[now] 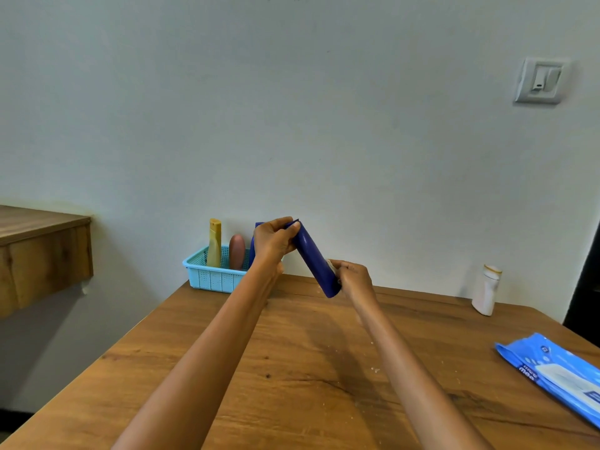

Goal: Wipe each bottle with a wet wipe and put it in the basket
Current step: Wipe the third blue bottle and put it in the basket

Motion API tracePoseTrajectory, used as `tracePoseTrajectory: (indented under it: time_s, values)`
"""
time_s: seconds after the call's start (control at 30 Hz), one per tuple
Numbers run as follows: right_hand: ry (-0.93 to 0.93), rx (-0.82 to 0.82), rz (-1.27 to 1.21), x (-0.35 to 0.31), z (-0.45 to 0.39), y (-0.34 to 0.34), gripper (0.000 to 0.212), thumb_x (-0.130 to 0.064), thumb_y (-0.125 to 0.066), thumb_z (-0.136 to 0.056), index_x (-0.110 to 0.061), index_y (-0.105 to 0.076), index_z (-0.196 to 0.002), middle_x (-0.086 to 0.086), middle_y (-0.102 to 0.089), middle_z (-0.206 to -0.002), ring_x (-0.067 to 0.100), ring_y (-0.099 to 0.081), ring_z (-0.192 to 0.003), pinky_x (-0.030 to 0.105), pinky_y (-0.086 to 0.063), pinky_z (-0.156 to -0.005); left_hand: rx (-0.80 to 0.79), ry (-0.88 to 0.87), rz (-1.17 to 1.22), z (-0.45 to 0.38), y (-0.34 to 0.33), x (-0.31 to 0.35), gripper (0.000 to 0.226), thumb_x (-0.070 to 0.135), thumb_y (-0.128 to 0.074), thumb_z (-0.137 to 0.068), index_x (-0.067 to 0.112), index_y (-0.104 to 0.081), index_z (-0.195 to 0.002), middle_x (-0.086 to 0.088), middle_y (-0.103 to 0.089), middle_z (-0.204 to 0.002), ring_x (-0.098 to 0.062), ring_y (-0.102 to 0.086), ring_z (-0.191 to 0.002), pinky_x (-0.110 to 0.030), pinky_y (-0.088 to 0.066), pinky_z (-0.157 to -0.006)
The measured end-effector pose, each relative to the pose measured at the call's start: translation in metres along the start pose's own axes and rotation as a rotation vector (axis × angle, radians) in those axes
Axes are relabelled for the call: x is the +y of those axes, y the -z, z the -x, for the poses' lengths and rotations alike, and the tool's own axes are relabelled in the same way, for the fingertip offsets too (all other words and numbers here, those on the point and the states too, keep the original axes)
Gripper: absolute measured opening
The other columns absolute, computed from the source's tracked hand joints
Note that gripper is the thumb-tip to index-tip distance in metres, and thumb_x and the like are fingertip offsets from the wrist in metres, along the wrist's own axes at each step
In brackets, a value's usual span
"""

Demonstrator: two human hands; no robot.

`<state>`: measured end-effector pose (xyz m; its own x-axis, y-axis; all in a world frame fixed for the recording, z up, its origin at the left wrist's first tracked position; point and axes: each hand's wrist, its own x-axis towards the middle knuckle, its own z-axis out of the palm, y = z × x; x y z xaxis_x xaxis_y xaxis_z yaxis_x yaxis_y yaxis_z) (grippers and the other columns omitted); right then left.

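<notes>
- head view: the left hand (272, 238) is clamped round the upper end of a dark blue bottle (313, 258), fingers curled over its top. the bottle is held tilted, upper end toward the basket, lower end down and to the right, clear above the table (292, 368).
- head view: the right hand (352, 277) grips the lower end of the same bottle, a scrap of white wet wipe (332, 266) showing between fingers and bottle. judged purpose: one hand steadies, the other rubs along the barrel.
- head view: the bottle is a plain matt cylinder, uniformly deep blue, no label legible; cleanliness cannot be told.
- head view: the light blue basket (211, 277) stands at the table's far edge against the wall, holding a yellow bottle (214, 243) and a reddish bottle (237, 251), both upright. a further blue item behind the left hand is mostly hidden.
- head view: a white bottle (487, 289) stands well apart at far right, judged not yet wiped.
- head view: the blue wipes pack (552, 371) lies at the right edge, near the working hand.
</notes>
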<state>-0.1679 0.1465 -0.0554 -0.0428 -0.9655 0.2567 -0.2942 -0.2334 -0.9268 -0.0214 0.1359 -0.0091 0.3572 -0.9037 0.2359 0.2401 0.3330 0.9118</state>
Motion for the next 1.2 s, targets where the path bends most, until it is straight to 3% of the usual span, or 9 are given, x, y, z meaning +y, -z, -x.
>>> tracePoseTrajectory:
  time_s: [0.13,0.27,0.43,0.57,0.67,0.77,0.87,1.03,1.2]
  values:
    - [-0.137,-0.011,-0.033,0.0,0.001,0.005,0.031,-0.005,-0.039,-0.096,-0.007,-0.06,-0.119,0.007,-0.06,-0.109,0.017,-0.056,-0.098,0.028,-0.045,-0.075,0.02,0.005,-0.036,0.001,-0.001,-0.006,0.033,0.003,-0.065,-0.084,0.004,-0.06,-0.117,-0.013,-0.063,-0.111,-0.024,-0.062,-0.099,-0.029,-0.056,-0.075]
    - [-0.125,0.009,-0.03,-0.006,0.001,0.004,0.032,-0.005,-0.037,-0.095,-0.008,-0.062,-0.115,0.009,-0.062,-0.107,0.018,-0.056,-0.092,0.023,-0.043,-0.065,-0.045,0.027,-0.042,0.002,-0.001,-0.006,0.033,0.003,-0.064,-0.085,0.002,-0.059,-0.117,-0.014,-0.063,-0.109,-0.023,-0.062,-0.096,-0.032,-0.055,-0.078]
    - [-0.11,0.012,-0.16,-0.016,0.003,-0.006,0.026,-0.007,-0.041,-0.094,-0.013,-0.066,-0.098,0.004,-0.06,-0.076,0.016,-0.053,-0.066,0.025,-0.043,-0.058,-0.201,0.065,-0.149,0.009,-0.002,-0.007,0.035,0.002,-0.065,-0.084,-0.001,-0.058,-0.118,-0.011,-0.065,-0.098,-0.02,-0.064,-0.085,-0.028,-0.056,-0.071]
    - [-0.025,0.038,-0.268,-0.023,0.003,-0.009,0.019,-0.017,-0.051,-0.095,-0.015,-0.067,-0.104,0.002,-0.061,-0.073,0.014,-0.054,-0.064,0.023,-0.046,-0.057,-0.301,0.157,-0.172,0.015,-0.002,-0.006,0.036,0.0,-0.065,-0.084,-0.005,-0.056,-0.118,-0.01,-0.064,-0.088,-0.024,-0.064,-0.086,-0.03,-0.056,-0.068]
    - [0.048,0.062,-0.303,-0.023,0.002,-0.009,0.022,-0.019,-0.052,-0.095,-0.014,-0.066,-0.112,-0.004,-0.055,-0.065,0.011,-0.05,-0.06,0.021,-0.043,-0.054,-0.308,0.144,-0.192,0.017,-0.005,-0.005,0.036,0.001,-0.066,-0.083,-0.004,-0.057,-0.118,-0.014,-0.064,-0.097,-0.027,-0.065,-0.09,-0.029,-0.058,-0.066]
    - [0.132,0.068,-0.238,-0.021,0.004,-0.013,0.029,-0.018,-0.048,-0.098,-0.016,-0.06,-0.124,-0.001,-0.066,-0.095,0.012,-0.058,-0.08,0.021,-0.047,-0.066,-0.289,0.095,-0.228,0.016,-0.006,-0.004,0.035,0.004,-0.067,-0.083,0.001,-0.059,-0.116,-0.015,-0.064,-0.101,-0.023,-0.065,-0.087,-0.025,-0.058,-0.065]
    - [0.322,0.06,-0.001,-0.019,0.009,-0.02,0.037,-0.012,-0.041,-0.099,-0.016,-0.049,-0.135,0.002,-0.055,-0.135,0.017,-0.054,-0.118,0.025,-0.051,-0.088,-0.223,0.06,-0.186,0.012,-0.003,-0.006,0.034,0.004,-0.069,-0.082,0.003,-0.06,-0.114,-0.01,-0.066,-0.093,-0.02,-0.066,-0.081,-0.025,-0.058,-0.066]
    - [0.693,0.048,0.308,-0.005,0.009,-0.023,0.045,0.002,-0.045,-0.095,-0.015,-0.048,-0.136,0.0,-0.046,-0.143,0.014,-0.04,-0.134,0.021,-0.037,-0.106,-0.123,0.048,-0.079,0.005,0.006,-0.002,0.032,0.007,-0.067,-0.085,0.001,-0.059,-0.115,-0.015,-0.067,-0.1,-0.029,-0.067,-0.09,-0.042,-0.056,-0.083]
    - [0.876,0.079,0.421,0.005,0.014,-0.02,0.044,0.008,-0.047,-0.09,-0.01,-0.056,-0.129,0.005,-0.049,-0.14,0.013,-0.041,-0.132,0.021,-0.035,-0.107,-0.072,0.093,-0.016,0.002,0.012,0.005,0.026,0.007,-0.064,-0.087,0.0,-0.059,-0.112,-0.009,-0.063,-0.088,-0.018,-0.064,-0.071,-0.026,-0.057,-0.06]
